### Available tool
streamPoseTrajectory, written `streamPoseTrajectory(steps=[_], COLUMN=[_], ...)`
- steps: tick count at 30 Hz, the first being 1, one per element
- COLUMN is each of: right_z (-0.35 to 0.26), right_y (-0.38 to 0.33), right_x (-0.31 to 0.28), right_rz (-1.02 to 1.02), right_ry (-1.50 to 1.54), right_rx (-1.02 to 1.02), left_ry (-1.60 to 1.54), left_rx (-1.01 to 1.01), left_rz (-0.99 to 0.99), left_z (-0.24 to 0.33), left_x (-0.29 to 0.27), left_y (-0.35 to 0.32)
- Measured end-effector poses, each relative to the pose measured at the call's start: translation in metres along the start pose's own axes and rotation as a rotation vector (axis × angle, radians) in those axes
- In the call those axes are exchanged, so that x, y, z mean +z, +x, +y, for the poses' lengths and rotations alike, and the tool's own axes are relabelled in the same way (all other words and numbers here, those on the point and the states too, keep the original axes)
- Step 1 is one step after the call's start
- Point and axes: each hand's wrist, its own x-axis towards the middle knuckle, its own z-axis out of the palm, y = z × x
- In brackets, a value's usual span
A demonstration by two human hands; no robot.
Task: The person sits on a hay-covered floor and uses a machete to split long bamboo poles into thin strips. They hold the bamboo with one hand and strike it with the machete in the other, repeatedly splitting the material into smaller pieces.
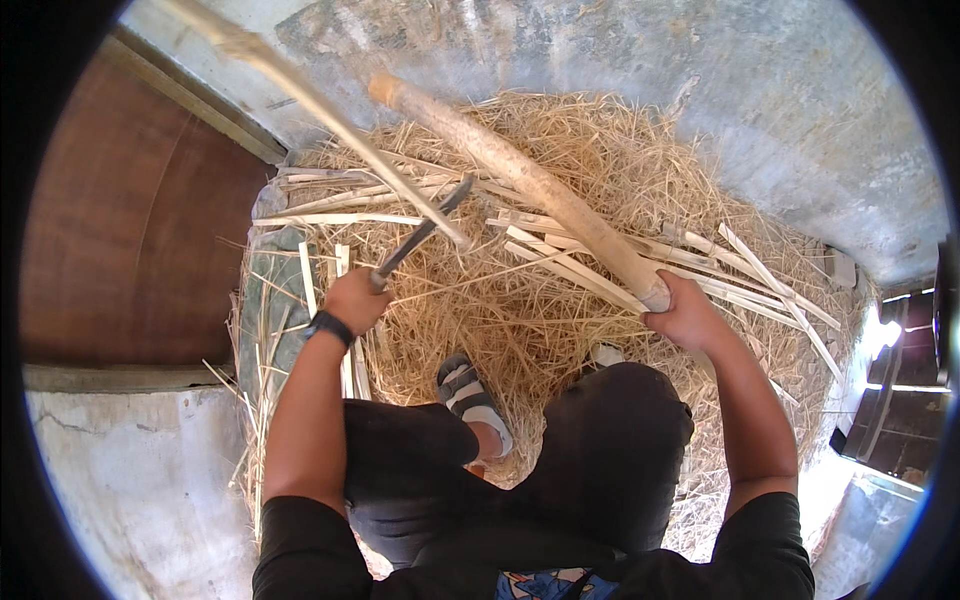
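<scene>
My left hand point(357, 300), with a black watch on the wrist, is closed round the handle of a knife. Its dark, narrow blade point(425, 228) slants up and to the right. My right hand point(690, 315) grips the near end of a thick, pale wooden pole point(530, 180), which reaches away to the far left, its far end orange-brown. A thinner stick point(340, 125), smeared by motion, runs in from the upper left and overlaps the blade near its tip; neither hand holds it, and I cannot tell whether it touches the blade.
Straw point(610, 140) covers the ground, with pale split strips point(740, 285) at right and more strips point(350, 200) at far left. A brown board point(140, 220) stands at left, grey walls point(780, 100) at the back. My sandalled foot point(465, 390) rests on the straw.
</scene>
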Motion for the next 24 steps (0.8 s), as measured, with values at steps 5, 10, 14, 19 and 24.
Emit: streamPoseTrajectory(steps=[5,10,14,19,24], right_z=[0.007,0.018,0.028,0.082,0.076], right_y=[0.000,0.000,0.014,0.061,0.084], right_x=[0.016,0.022,0.037,0.049,0.011], right_rz=[0.001,0.075,0.113,0.337,0.443], right_ry=[-0.076,0.049,0.082,-0.311,-0.527], right_rx=[-0.041,0.010,0.097,0.230,0.130], left_ry=[0.054,0.005,-0.037,-0.217,-0.362], left_rx=[-0.091,-0.189,-0.230,-0.306,-0.293], left_rz=[-0.117,-0.190,-0.166,-0.109,-0.183], left_z=[0.009,0.011,0.007,0.018,0.051], left_x=[0.075,0.072,0.078,0.090,0.078], left_y=[0.033,0.045,0.035,0.014,-0.001])
